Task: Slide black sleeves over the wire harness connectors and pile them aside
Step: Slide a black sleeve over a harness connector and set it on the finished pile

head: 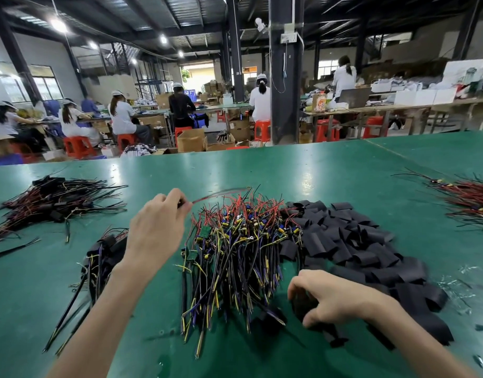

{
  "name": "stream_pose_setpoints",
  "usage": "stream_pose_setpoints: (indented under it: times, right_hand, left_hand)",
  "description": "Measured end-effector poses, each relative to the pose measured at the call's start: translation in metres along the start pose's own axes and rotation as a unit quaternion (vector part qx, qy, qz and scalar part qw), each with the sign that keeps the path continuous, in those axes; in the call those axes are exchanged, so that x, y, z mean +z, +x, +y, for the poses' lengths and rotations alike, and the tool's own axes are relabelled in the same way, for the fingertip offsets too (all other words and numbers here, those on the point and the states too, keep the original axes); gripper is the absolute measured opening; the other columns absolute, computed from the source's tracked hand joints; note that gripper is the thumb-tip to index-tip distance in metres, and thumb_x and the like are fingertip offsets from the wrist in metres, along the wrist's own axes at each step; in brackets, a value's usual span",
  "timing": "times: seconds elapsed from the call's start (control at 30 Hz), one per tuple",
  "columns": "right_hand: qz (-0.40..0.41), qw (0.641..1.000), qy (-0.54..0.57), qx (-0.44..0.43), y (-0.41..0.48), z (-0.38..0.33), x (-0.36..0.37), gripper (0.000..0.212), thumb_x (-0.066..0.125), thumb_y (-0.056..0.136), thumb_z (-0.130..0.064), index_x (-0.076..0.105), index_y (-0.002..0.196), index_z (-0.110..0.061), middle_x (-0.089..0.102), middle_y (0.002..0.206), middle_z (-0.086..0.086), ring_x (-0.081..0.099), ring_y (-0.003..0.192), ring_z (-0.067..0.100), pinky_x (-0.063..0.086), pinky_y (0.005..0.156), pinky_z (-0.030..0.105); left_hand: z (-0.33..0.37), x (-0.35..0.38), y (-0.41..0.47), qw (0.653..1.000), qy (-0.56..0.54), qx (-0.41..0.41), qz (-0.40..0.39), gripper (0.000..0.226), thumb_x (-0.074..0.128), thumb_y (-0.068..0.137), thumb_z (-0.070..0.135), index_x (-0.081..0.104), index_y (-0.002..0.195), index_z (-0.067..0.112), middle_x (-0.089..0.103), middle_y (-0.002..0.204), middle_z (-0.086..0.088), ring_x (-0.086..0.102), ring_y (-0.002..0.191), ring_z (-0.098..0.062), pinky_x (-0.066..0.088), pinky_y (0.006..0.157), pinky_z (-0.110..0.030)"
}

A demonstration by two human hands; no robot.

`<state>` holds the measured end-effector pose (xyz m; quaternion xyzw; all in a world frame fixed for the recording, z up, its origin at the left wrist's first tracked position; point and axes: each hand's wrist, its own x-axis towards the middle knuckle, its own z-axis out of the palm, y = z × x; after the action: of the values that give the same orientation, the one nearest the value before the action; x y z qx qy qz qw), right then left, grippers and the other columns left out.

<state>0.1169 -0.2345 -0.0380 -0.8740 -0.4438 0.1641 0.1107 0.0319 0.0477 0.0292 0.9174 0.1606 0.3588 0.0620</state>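
green bench (316, 173); left hand (155, 227), pinch on a wire (215, 195); right hand (333, 298), curl round a black sleeve (303, 306)

The bench (289, 170) top is plain glossy green with pale glare patches. The heap of wire harnesses (234, 241) at its middle mixes red, yellow, purple and black leads. Small green circuit boards (206, 231) and blue and yellow components show among them. Just right of the heap, the loose sleeves (357, 241) are uniformly matt black.

Towards the left edge, the sleeved pile (57, 203) is black with red and black leads. The bundle (103, 255) nearer the front edge is black with yellow and purple leads. At the right edge, a further wire pile (472, 203) is red and black with yellow specks.

Beyond the bench are red stools (78, 145), brown cartons (191, 140) and white coats (259, 103).
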Motion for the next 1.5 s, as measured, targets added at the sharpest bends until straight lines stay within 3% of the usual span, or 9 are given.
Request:
stream_pose_setpoints:
  times: [0.2, 0.37, 0.47, 0.67, 0.83, 1.03, 1.5]
  right_hand:
    - [0.066, 0.996, 0.060, -0.013, 0.003, 0.003, 0.001, 0.034, 0.075, 0.076, -0.034, 0.060, 0.106, -0.024, 0.051, 0.104, -0.006, 0.049, 0.098, 0.009, 0.042, 0.088, 0.022]
    - [0.153, 0.961, 0.226, -0.038, 0.007, 0.003, -0.002, 0.026, 0.078, 0.076, -0.029, 0.061, 0.096, -0.030, 0.060, 0.096, -0.006, 0.056, 0.083, 0.000, 0.047, 0.079, 0.018]
    - [0.198, 0.939, 0.280, -0.034, 0.009, 0.001, 0.004, 0.028, 0.079, 0.076, -0.023, 0.061, 0.097, -0.029, 0.063, 0.093, -0.004, 0.059, 0.084, 0.006, 0.050, 0.081, 0.024]
    - [0.338, 0.912, 0.232, -0.026, 0.013, -0.003, 0.010, 0.036, 0.082, 0.071, -0.015, 0.065, 0.103, -0.017, 0.066, 0.089, -0.003, 0.059, 0.078, 0.006, 0.045, 0.075, 0.012]
    - [0.395, 0.897, 0.191, -0.055, 0.012, -0.009, 0.011, 0.038, 0.083, 0.070, -0.015, 0.067, 0.105, -0.013, 0.064, 0.094, -0.007, 0.061, 0.086, 0.008, 0.048, 0.083, 0.022]
    - [0.413, 0.892, 0.158, -0.092, 0.009, -0.016, 0.010, 0.037, 0.081, 0.071, -0.016, 0.067, 0.105, -0.012, 0.063, 0.094, -0.008, 0.058, 0.087, 0.002, 0.047, 0.083, 0.020]
    - [0.428, 0.886, 0.150, -0.099, 0.007, -0.020, 0.008, 0.034, 0.081, 0.071, -0.015, 0.067, 0.102, -0.014, 0.063, 0.094, -0.008, 0.058, 0.087, 0.006, 0.047, 0.082, 0.022]
  left_hand:
    - [-0.015, 0.025, -0.037, 0.991, -0.037, 0.077, -0.100, 0.014, 0.051, 0.096, 0.031, 0.058, 0.095, 0.019, 0.049, 0.091, 0.009, 0.049, 0.076, -0.011, 0.046, 0.068, -0.033]
    - [-0.020, 0.032, -0.058, 0.981, -0.136, 0.088, -0.108, 0.007, 0.048, 0.095, 0.035, 0.052, 0.100, 0.037, 0.053, 0.084, 0.012, 0.054, 0.069, -0.009, 0.049, 0.062, -0.032]
    - [-0.021, 0.030, -0.062, 0.974, -0.177, 0.084, -0.114, 0.011, 0.043, 0.092, 0.041, 0.050, 0.099, 0.040, 0.053, 0.085, 0.012, 0.055, 0.074, -0.009, 0.048, 0.066, -0.033]
    - [-0.018, 0.029, -0.065, 0.961, -0.215, 0.080, -0.153, 0.015, 0.040, 0.088, 0.048, 0.051, 0.096, 0.041, 0.053, 0.089, 0.014, 0.055, 0.079, -0.012, 0.047, 0.074, -0.038]
    - [-0.016, 0.032, -0.068, 0.958, -0.209, 0.083, -0.175, 0.019, 0.036, 0.087, 0.054, 0.050, 0.096, 0.044, 0.052, 0.094, 0.016, 0.054, 0.081, -0.008, 0.046, 0.075, -0.032]
    - [-0.015, 0.034, -0.071, 0.963, -0.172, 0.094, -0.186, 0.020, 0.033, 0.091, 0.054, 0.050, 0.098, 0.045, 0.050, 0.093, 0.018, 0.051, 0.082, -0.003, 0.043, 0.072, -0.023]
    - [-0.012, 0.032, -0.071, 0.972, -0.123, 0.098, -0.175, 0.027, 0.028, 0.091, 0.055, 0.050, 0.098, 0.041, 0.048, 0.089, 0.014, 0.050, 0.074, -0.003, 0.038, 0.063, -0.018]
